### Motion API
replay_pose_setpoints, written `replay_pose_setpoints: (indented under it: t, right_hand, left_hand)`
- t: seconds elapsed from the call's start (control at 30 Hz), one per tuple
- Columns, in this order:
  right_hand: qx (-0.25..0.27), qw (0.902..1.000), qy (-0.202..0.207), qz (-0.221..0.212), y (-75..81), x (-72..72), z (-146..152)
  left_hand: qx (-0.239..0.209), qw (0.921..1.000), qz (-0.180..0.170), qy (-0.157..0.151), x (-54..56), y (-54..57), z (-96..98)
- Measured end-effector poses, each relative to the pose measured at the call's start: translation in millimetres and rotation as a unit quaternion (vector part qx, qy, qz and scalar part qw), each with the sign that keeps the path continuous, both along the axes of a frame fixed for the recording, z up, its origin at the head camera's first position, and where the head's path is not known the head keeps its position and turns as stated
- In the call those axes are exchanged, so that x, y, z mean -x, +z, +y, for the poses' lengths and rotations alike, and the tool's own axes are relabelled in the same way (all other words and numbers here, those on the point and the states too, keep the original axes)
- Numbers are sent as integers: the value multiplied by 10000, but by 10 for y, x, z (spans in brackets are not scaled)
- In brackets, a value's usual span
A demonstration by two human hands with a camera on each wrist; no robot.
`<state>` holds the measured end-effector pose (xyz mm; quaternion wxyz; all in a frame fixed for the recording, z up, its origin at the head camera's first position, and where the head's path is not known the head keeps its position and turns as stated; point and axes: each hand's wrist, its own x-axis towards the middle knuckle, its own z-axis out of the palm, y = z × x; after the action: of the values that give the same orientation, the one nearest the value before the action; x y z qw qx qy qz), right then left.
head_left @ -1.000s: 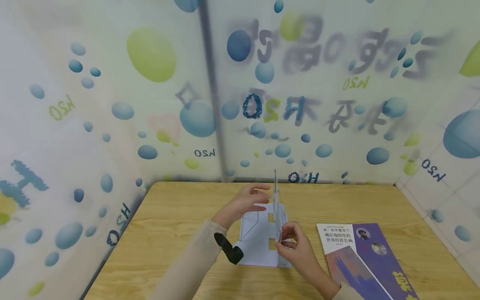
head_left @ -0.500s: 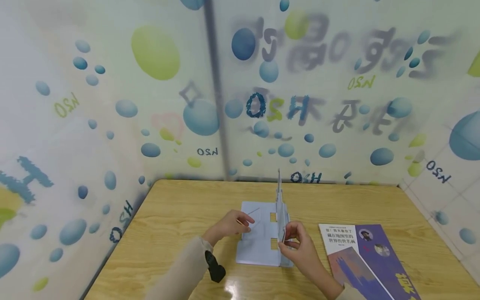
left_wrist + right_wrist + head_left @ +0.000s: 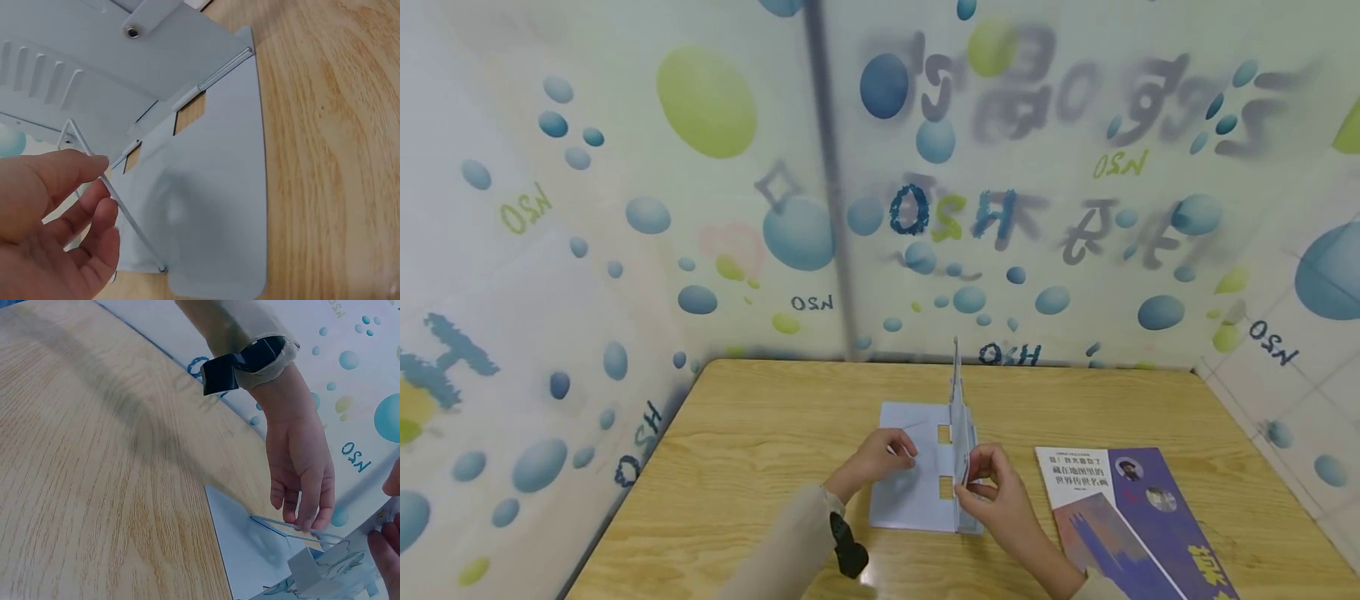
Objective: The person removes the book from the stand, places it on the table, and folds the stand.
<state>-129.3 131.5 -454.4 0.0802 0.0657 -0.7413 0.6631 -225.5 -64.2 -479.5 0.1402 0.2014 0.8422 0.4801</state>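
Observation:
A pale blue-white metal folding stand has its flat base plate (image 3: 917, 500) lying on the table, with rectangular cutouts along the hinge. Its upright panel (image 3: 958, 417) stands nearly vertical on the hinge. My left hand (image 3: 883, 454) is over the base plate and pinches a thin wire support (image 3: 134, 222) between thumb and fingers. That wire slants up from the plate towards the panel, as the left wrist view shows. My right hand (image 3: 996, 487) grips the near edge of the upright panel between thumb and fingers. Printed drawings show on the panel's right face in the right wrist view.
A purple and white book (image 3: 1112, 517) lies on the wooden table (image 3: 760, 417), to the right of the right hand. Behind the table hangs a pale curtain (image 3: 737, 208) with blue and green dots. A black strap (image 3: 848, 546) is on the left wrist.
My left hand has come down from beside the upright panel to over the base plate, and the wire support now stands tilted in its fingers. My right hand has kept its hold on the panel.

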Motion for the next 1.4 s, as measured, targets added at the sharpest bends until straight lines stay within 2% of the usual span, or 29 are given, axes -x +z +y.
replay_pose_setpoints:
  t: [0.17,0.4,0.6,0.77,1.2,1.4]
  right_hand:
    - [45,9999,74,90,-26,8,-3]
    - [66,10000,50,-47,-20,4,5]
    - [57,10000,17,-80,-29,-3,7]
    - [28,10000,14,-14,-26,2,6]
    - [44,9999,31,-105,-19,9,16]
    - [46,9999,54,-77,-10,4,19]
  left_hand:
    - [146,9994,282,-165,-3,-76,79]
    - [530,9964,523,-397,10,-125,162]
    - [899,9943,469,-343,1,-187,213]
    - [1066,9932,373,-270,-21,-197,232]
    - [1139,9926,354,-215,-24,-217,235]
    - [1005,9935,193,-506,-5,-150,188]
